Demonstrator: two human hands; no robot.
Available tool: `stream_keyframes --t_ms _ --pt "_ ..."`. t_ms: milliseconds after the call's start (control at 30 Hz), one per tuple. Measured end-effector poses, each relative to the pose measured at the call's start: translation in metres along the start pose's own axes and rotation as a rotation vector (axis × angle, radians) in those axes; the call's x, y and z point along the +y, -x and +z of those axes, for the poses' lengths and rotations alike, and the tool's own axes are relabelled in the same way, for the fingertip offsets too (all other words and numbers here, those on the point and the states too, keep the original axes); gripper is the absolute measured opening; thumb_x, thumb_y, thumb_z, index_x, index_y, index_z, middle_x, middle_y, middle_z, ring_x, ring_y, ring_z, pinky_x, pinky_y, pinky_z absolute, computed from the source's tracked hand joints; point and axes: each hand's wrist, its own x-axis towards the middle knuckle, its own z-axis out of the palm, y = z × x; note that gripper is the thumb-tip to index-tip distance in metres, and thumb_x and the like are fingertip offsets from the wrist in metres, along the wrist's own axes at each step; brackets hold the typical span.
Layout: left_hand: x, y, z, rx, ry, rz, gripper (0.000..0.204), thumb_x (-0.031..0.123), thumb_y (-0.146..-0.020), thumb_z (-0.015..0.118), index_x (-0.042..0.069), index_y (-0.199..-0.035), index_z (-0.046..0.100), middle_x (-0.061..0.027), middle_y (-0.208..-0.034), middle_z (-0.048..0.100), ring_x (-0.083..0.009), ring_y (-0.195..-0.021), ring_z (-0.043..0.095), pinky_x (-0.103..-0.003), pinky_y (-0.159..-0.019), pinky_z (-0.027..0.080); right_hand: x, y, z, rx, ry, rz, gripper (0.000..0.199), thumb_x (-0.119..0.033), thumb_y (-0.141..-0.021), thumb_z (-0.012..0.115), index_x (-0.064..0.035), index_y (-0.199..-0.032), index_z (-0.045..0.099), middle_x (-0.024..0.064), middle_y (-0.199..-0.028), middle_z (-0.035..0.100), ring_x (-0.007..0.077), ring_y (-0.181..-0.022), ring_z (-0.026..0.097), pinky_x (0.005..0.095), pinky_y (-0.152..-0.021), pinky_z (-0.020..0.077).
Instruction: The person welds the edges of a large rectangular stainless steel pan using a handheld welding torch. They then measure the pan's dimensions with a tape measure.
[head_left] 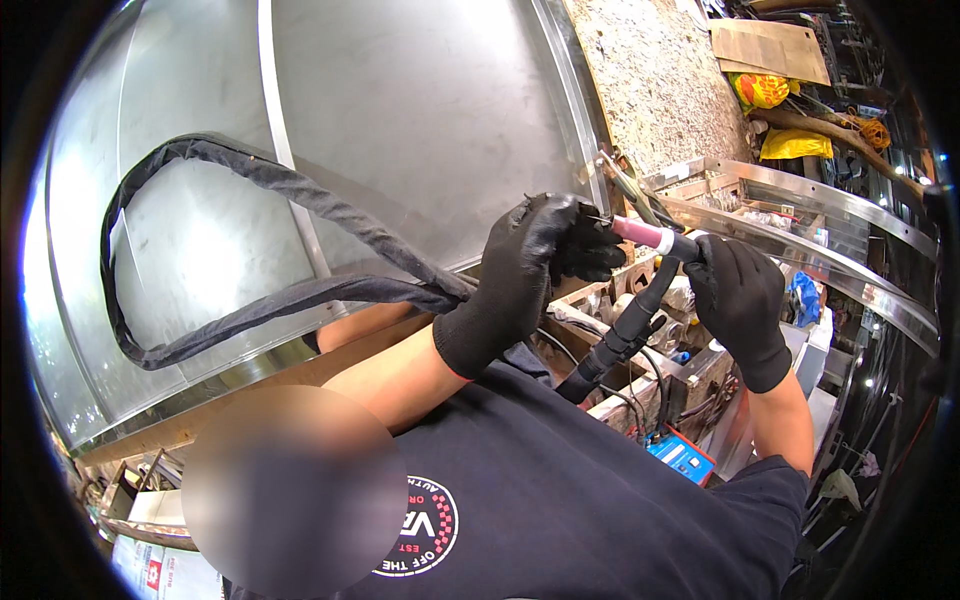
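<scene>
From above and near the grip of the right hand [738, 300], the wide fisheye head camera looked down.

Torch [640, 232] partly hidden by the right hand [738, 305], hose [335, 209] by the left hand [535, 255], shirt [600, 480] cut off below.

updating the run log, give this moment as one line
left hand: at torch tip, hold unclear | right hand: gripping torch rear | torch: pink nozzle toward left hand | black hose: looped over metal panel
</scene>
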Motion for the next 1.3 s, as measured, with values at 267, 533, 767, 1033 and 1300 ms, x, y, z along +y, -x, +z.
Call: stream_keyframes --t_ms 267,533,767,1033,1300 --pt "0.005 -0.003 0.006 0.065 -0.063 -0.053 0.025 0.019 -0.109 0.049 -0.001 -0.110 0.064 -0.0124 -0.105 0.072 -0.0190 -0.097 0.073 -0.035 -0.090 0.059 -0.003 -0.004 -0.001 -0.006 0.010 0.005 0.036 -0.025 -0.089 0.075 -0.0002 -0.114 0.068 0.0127 -0.087 0.068 0.0290 -0.075 0.069 0.0404 -0.062 0.0521" --pt "0.004 -0.008 0.011 0.137 -0.255 -0.021 0.020 0.016 -0.107 0.057 -0.001 -0.105 0.067 -0.0089 -0.094 0.075 -0.0134 -0.087 0.073 -0.028 -0.082 0.059 -0.006 -0.011 -0.005 -0.041 0.052 -0.010 0.039 -0.025 -0.089 0.074 -0.0003 -0.118 0.068 0.0122 -0.090 0.069 0.0281 -0.075 0.068 0.0403 -0.063 0.0521" --pt "0.006 -0.007 0.012 0.150 -0.278 -0.028 0.020 0.017 -0.107 0.060 -0.002 -0.106 0.066 -0.0093 -0.093 0.075 -0.0126 -0.085 0.073 -0.027 -0.081 0.059 -0.009 -0.016 0.001 0.107 0.051 -0.031 0.038 -0.021 -0.086 0.076 -0.0018 -0.118 0.070 0.0113 -0.089 0.068 0.0287 -0.077 0.068 0.0410 -0.064 0.0532" --pt "-0.006 0.004 0.012 0.062 0.003 -0.115 0.028 0.019 -0.106 0.059 -0.002 -0.123 0.060 -0.0148 -0.106 0.074 -0.0193 -0.092 0.073 -0.036 -0.083 0.061 -0.005 0.002 -0.025 -0.288 -0.700 0.349 0.020 -0.021 -0.098 0.066 -0.0021 -0.104 0.069 0.0123 -0.073 0.061 0.0336 -0.064 0.061 0.0421 -0.062 0.0487" --pt "-0.046 0.037 -0.002 -0.584 -0.428 -0.488 0.053 0.026 -0.099 0.068 0.004 -0.142 0.048 -0.0124 -0.126 0.066 -0.0218 -0.112 0.063 -0.040 -0.099 0.050 0.002 0.003 -0.034 -0.503 -0.920 0.569 0.018 -0.018 -0.102 0.059 -0.0005 -0.101 0.064 0.0111 -0.072 0.060 0.0222 -0.064 0.055 0.0373 -0.063 0.0447"
